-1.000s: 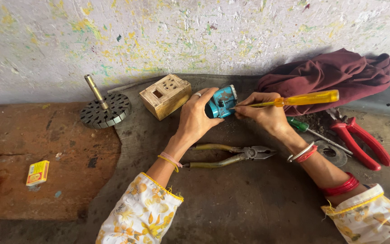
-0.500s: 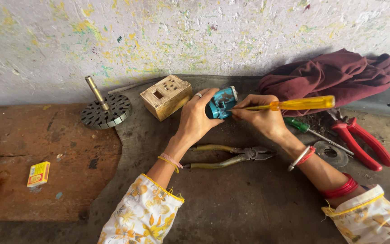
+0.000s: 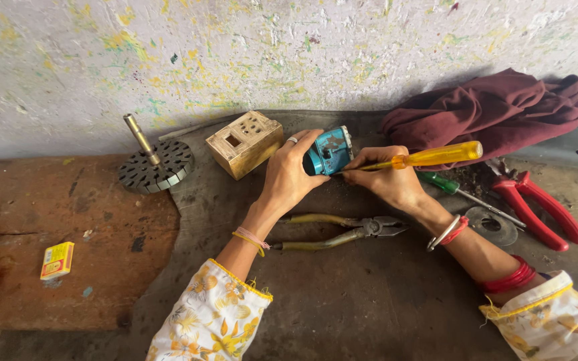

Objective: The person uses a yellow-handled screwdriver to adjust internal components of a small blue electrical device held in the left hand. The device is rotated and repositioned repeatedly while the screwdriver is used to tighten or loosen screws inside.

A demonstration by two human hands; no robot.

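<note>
Left hand [image 3: 294, 175] is wrapped round the small blue casing [image 3: 328, 151] near the counter's back edge. Right hand [image 3: 386, 179] grips the yellow-handled screwdriver [image 3: 429, 156], lying nearly level, tip pointing left into the casing, probably at a screw.

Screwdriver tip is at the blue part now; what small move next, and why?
Probably press in and turn the yellow-handled screwdriver: the right hand has its tip against the blue part, which the left hand steadies from the side.
</note>
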